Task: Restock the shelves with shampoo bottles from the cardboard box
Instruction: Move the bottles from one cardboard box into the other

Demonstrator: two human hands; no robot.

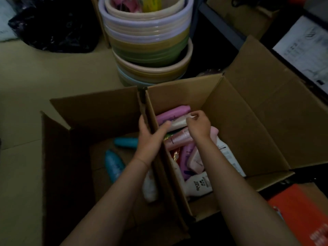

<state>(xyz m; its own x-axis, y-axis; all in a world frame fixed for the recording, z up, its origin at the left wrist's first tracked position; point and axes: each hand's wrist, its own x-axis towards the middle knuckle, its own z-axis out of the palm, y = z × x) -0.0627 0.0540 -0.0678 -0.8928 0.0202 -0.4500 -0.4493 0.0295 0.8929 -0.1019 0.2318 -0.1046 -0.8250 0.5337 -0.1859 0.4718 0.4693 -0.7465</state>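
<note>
My right hand (pixel 197 124) is curled, its fingertips pinching the far end of a cream bottle (pixel 179 121) that lies on top of the pile at the far end of the right-hand cardboard box (pixel 239 132). My left hand (pixel 150 137) reaches over the cardboard wall between the two boxes, fingers fairly straight, their tips resting against the near end of that same bottle; I cannot tell whether they grip it or only steady it.

The bottle's long axis runs roughly left to right, tilted a little toward the box's far corner, so it lies crosswise between my hands, one hand at each end. The right hand has the firmer hold and is the nearer one to lift with; my guess is that the move is a straight lift upward out of the box.

Just beyond it, touching, lies one pink-purple bottle (pixel 173 112), parallel to it. Nearer me the box holds a jumble of pink, lilac and white bottles and pouches, about eight, too tangled in the dim light to count surely.

In the left-hand box (pixel 71 157) I count two teal bottles (pixel 113 164) on the bottom and one white bottle (pixel 150 187) against the dividing wall.

Beyond the boxes stands one stack of plastic basins (pixel 147 41). No shelf is in view.
</note>
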